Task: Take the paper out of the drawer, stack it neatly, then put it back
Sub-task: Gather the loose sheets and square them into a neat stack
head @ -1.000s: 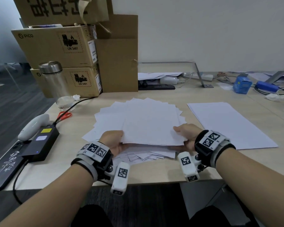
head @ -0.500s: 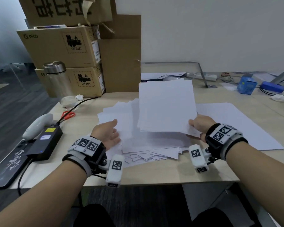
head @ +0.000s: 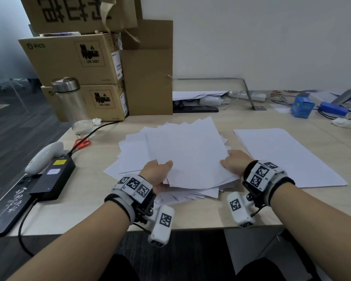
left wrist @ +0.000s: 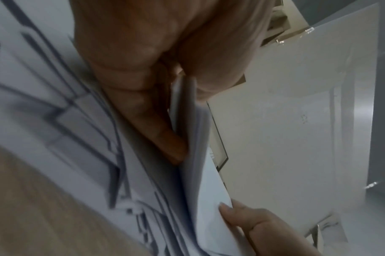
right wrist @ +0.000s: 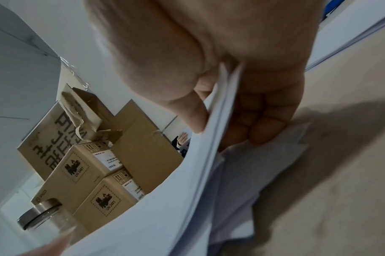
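Observation:
A fanned, untidy pile of white paper lies on the wooden desk in front of me. On top of it, a thin bunch of sheets is held at its near edge by both hands. My left hand pinches its near left corner, thumb on top and fingers underneath. My right hand pinches the near right edge the same way, thumb above and fingers below. A neat sheet stack lies to the right. No drawer is in view.
Cardboard boxes are stacked at the back left, with a steel-lidded glass bottle in front of them. Red scissors, a white controller and a black power brick with its cable sit left. A blue box and cables are back right.
A second ago both hands held the top sheets low; then the right hand alone lifted them upright. Now the sheets lie back down on the pile and the left hand grips them again.

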